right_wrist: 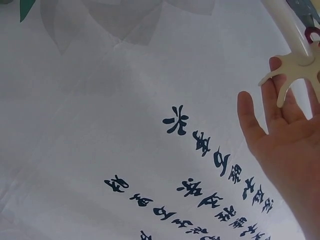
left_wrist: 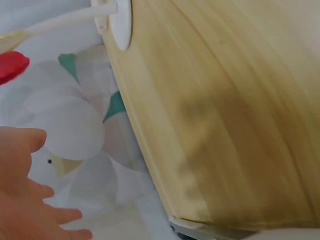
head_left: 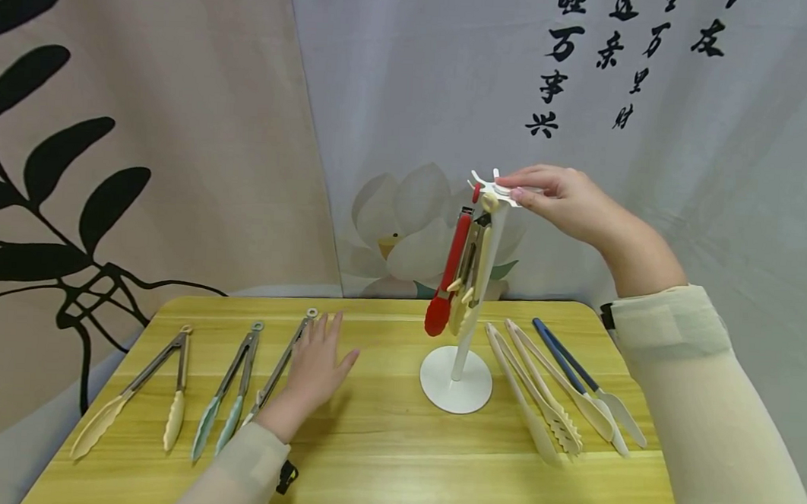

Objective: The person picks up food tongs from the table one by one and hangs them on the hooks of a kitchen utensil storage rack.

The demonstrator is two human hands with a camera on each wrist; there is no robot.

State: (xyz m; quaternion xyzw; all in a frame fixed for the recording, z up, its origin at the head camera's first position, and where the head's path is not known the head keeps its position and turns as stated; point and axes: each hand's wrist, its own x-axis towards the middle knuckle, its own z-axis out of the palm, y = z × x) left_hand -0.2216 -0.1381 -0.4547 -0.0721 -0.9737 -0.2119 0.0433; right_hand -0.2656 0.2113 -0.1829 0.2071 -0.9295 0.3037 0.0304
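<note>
At the right, my right hand [head_left: 570,200] touches the white hooked top [head_left: 494,187] of an upright stand, its fingers fairly straight in the right wrist view. Red-tipped tongs [head_left: 449,273] and cream-yellow tongs [head_left: 476,271] hang from the stand's hooks. My left hand [head_left: 317,365], fingers spread and holding nothing, is over the table beside metal-armed tongs [head_left: 281,367], partly covering them. Further left lie tongs with light-blue tips [head_left: 225,395] and tongs with cream tips [head_left: 139,390], both spread apart.
The stand's round white base [head_left: 454,398] sits on the wooden table [head_left: 365,463]. Right of it lie beige tongs [head_left: 533,396], cream tongs [head_left: 568,375] and blue-handled tongs [head_left: 588,383]. A printed cloth [head_left: 412,92] hangs behind the table's far edge.
</note>
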